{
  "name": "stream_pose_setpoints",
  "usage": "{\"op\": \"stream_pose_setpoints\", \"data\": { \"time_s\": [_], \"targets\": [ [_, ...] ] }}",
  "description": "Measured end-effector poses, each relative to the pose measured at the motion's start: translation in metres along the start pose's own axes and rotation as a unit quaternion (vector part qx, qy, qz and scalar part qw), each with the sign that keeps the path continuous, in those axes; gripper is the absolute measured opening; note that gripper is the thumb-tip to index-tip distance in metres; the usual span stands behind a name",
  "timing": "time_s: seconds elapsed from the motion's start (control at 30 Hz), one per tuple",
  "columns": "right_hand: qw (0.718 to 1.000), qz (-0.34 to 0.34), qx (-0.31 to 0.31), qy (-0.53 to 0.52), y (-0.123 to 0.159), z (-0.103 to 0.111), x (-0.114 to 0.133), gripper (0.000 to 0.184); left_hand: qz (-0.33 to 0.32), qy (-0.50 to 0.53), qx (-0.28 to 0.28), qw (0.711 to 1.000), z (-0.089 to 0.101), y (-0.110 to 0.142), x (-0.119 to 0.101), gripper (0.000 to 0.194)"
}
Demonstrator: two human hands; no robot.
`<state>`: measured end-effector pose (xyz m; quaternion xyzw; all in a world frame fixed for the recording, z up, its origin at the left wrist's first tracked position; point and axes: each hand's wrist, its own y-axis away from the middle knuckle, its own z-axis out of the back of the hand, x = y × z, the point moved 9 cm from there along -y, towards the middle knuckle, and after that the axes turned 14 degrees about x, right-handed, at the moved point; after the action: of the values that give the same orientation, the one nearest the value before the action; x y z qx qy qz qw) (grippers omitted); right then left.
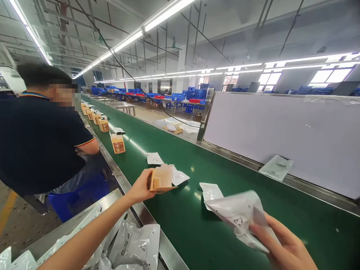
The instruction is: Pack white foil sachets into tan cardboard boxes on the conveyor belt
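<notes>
My left hand (142, 185) grips a small tan cardboard box (161, 179) above the green conveyor belt (191, 228). My right hand (287, 243) holds a crumpled white plastic bag (239, 217) with a printed mark, just over the belt. A flat white bag (211, 191) lies on the belt right below it. Another white bag (179, 176) lies partly behind the box, and a third (154, 158) lies farther along. Several similar tan boxes stand along the belt, the nearest (118, 143) beside a co-worker (42, 127) in a dark polo shirt.
A steel tray (84, 221) of white bags lies under my left forearm, along the belt's near edge. A white panel (281, 138) and a steel rail line the far side, with a bag (277, 167) at its foot. A blue crate (78, 197) stands by the co-worker.
</notes>
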<state>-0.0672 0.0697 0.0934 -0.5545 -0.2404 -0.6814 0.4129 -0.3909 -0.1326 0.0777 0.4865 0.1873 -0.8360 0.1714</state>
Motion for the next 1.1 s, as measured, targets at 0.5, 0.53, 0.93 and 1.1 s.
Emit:
{"op": "stream_pose_setpoints", "data": {
  "time_s": [0.5, 0.53, 0.93, 1.1],
  "targets": [
    [0.938, 0.092, 0.16, 0.293, 0.022, -0.055, 0.07, 0.035, -0.174, -0.272, -0.033, 0.946, -0.15, 0.056, -0.117, 0.061],
    [0.949, 0.071, 0.176, 0.25, 0.025, -0.051, 0.066, 0.032, -0.16, -0.262, -0.035, 0.951, -0.151, 0.056, -0.115, 0.06],
    [0.886, 0.139, -0.091, 0.434, 0.053, -0.028, 0.078, 0.022, -0.257, -0.337, -0.103, 0.9, -0.184, 0.071, -0.157, 0.054],
    [0.874, 0.141, -0.156, 0.438, 0.087, -0.011, 0.094, 0.033, -0.22, -0.325, -0.12, 0.912, -0.191, 0.065, -0.159, 0.054]
  ]
}}
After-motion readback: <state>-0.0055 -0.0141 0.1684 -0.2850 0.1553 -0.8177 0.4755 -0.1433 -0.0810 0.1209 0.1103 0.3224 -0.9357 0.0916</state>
